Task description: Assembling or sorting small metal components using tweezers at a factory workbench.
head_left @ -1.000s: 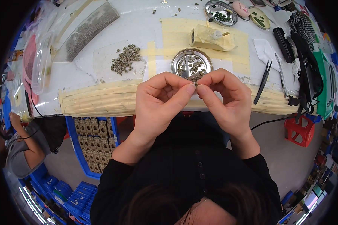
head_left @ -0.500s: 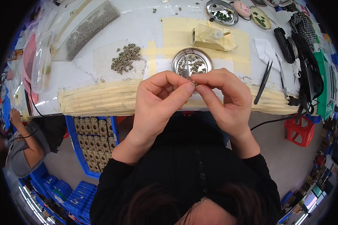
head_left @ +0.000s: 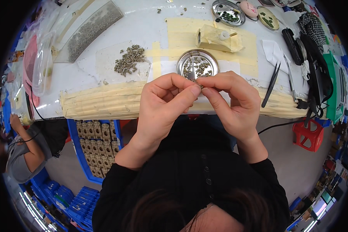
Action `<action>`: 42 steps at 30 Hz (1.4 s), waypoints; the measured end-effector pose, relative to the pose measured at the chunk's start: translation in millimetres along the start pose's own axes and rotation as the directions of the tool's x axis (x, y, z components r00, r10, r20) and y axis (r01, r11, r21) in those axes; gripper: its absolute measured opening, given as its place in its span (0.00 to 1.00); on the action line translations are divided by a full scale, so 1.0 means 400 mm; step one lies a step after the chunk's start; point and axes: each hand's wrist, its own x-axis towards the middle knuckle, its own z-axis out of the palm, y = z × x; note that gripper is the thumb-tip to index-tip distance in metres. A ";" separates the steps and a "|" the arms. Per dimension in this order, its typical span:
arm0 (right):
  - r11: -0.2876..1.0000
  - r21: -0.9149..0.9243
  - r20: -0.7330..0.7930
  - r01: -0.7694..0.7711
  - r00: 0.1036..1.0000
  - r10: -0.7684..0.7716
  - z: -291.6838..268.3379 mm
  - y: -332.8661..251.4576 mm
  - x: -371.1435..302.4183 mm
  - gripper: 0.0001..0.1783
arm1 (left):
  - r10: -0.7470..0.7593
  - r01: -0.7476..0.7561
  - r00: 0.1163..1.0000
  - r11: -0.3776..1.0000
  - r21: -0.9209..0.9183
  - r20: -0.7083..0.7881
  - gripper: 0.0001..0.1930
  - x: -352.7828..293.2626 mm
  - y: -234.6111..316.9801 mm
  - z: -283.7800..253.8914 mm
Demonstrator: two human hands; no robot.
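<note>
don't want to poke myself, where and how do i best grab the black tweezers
Probably by the middle of the black tweezers, from above and the left, with the right hand: they lie lengthwise, joined end toward you, spread tips pointing away, and a silver tool lies along their right.

grey floor (head_left: 282,156) | red stool (head_left: 319,135) | white worktable (head_left: 152,29) | lit strip lights (head_left: 32,212)

Left hand (head_left: 162,104) pinching; right hand (head_left: 240,106) just beside, both with fingers (head_left: 173,81) curled.
</note>
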 end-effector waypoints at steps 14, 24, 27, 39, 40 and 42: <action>0.999 0.046 -0.019 0.014 1.000 -0.013 -0.006 -0.002 0.008 0.10 | -0.073 0.087 0.993 0.983 -0.162 0.091 0.05 0.008 0.008 0.004; 0.997 -0.014 -0.043 0.074 0.996 -0.075 -0.006 0.006 0.013 0.09 | -0.074 0.089 0.993 0.979 -0.183 0.087 0.05 0.011 -0.002 0.004; 0.997 -0.026 -0.039 0.077 0.996 -0.078 -0.009 0.005 0.012 0.09 | -0.081 0.098 0.993 0.972 -0.214 0.086 0.05 0.010 -0.005 0.005; 0.990 0.139 -0.050 -0.028 0.998 0.036 -0.009 0.003 -0.004 0.10 | -0.049 0.083 0.983 0.979 -0.188 0.179 0.06 0.004 -0.001 -0.001; 0.979 0.196 -0.045 -0.050 0.997 0.059 -0.009 0.004 -0.005 0.10 | -0.043 0.080 0.983 0.975 -0.206 0.178 0.06 0.003 -0.003 0.000; 0.950 0.290 -0.042 -0.116 0.990 0.134 -0.011 -0.001 -0.005 0.09 | -0.031 0.063 0.986 0.979 -0.196 0.162 0.06 0.003 -0.006 -0.002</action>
